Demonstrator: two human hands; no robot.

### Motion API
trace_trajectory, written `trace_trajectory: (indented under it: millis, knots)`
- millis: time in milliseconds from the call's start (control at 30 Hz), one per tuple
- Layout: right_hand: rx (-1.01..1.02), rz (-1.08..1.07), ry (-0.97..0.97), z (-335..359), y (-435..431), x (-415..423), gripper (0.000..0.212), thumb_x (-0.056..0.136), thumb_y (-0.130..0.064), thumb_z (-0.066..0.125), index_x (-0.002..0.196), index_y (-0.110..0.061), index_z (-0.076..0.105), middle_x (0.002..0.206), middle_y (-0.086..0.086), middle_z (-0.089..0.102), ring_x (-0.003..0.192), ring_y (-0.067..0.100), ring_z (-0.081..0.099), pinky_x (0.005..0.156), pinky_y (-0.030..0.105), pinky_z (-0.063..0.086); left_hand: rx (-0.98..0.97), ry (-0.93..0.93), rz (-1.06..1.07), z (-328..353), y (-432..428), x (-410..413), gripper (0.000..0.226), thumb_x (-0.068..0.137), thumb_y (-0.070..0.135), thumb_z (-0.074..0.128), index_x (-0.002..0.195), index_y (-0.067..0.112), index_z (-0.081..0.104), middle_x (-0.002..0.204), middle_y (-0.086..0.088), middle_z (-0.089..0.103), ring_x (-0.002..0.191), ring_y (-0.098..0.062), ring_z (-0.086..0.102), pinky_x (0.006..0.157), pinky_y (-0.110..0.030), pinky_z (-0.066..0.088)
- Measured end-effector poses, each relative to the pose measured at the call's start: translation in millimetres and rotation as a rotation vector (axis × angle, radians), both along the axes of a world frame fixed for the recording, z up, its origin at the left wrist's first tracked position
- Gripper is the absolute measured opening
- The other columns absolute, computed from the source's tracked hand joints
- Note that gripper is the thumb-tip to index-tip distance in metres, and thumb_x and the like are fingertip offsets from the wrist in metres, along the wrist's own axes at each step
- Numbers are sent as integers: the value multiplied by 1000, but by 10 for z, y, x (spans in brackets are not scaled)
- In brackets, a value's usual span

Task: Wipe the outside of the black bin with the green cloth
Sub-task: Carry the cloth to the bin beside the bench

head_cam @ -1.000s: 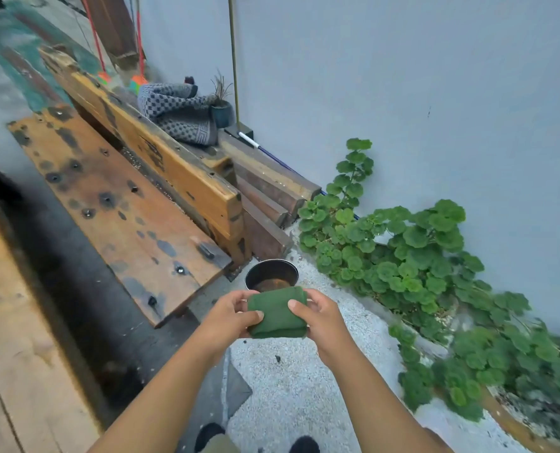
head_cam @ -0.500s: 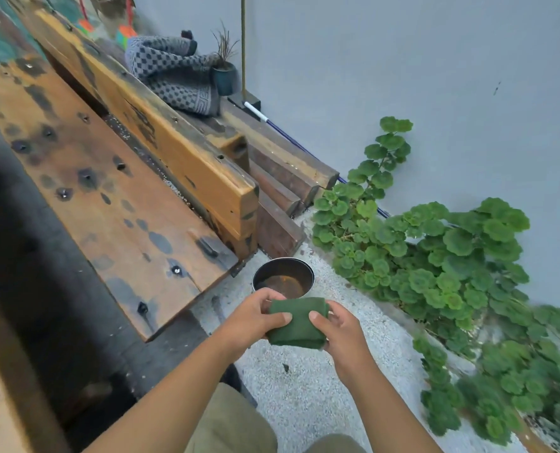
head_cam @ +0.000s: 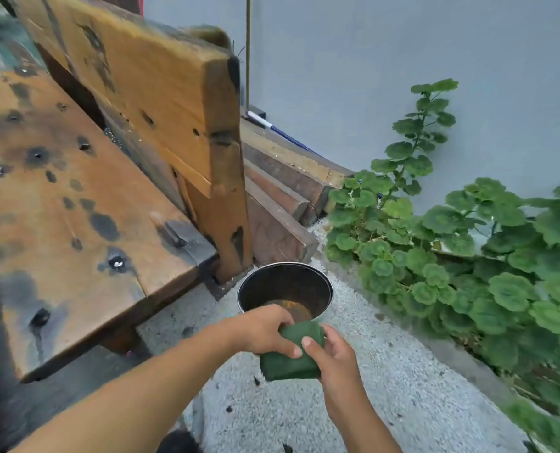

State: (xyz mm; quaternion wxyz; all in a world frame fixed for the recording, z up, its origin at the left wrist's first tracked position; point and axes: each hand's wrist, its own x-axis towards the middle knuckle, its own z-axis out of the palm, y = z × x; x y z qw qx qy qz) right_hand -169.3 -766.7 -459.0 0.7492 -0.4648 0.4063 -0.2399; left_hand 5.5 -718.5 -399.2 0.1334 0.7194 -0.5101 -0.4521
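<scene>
Folded dark-green cloth (head_cam: 288,358) is held in the air just over the near rim of the round black metal bin (head_cam: 259,292), w/ both hands on it. The left hand (head_cam: 265,331) pinches its upper left edge betw. thumb and fingers. The right hand (head_cam: 334,358) grips the right side, thumb on top. The bin stands upright on the pale pebbled ground (head_cam: 386,387), just off the end corner of the weathered wooden bench (head_cam: 76,207) where the backrest post comes down. Brownish residue shows inside. The outside wall is mostly hidden from this angle.

Step in hand, as judged: bringing cloth to bin, wiping not yet begun. To do it well, the person should pass the cloth to one hand and keep it folded as a flat pad. The free hand should steady the rim, b/c a light bin prob. tips or skids on pebbles. Wipe the outer wall top to bottom, working round. The bench post and leafy green plants (head_cam: 468,256) crowd the far sides, so turning the bin beats reaching behind. Keep the cloth out of the dirty inside.
</scene>
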Motion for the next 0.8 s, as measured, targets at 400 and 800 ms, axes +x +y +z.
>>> trace_trajectory:
  millis: [400, 800]
  knots:
    - [634, -296, -419, -890, 155, 20, 57, 84, -44, 66, 130, -11, 63, 124, 18, 70, 112, 31, 70, 79, 42, 61, -90, 58, 90, -681, -281, -283, 22, 83, 20, 77, 82, 22, 55, 76, 5, 59, 66, -8, 59, 48, -14, 46]
    - [822, -351, -408, -1115, 39, 232, 46, 87, -32, 69, 124, -5, 64, 108, 22, 75, 111, 36, 66, 91, 48, 53, -171, -569, -280, -1022, -470, -244, 38, 85, 41, 65, 107, 10, 58, 107, -10, 54, 94, -26, 56, 74, -32, 41]
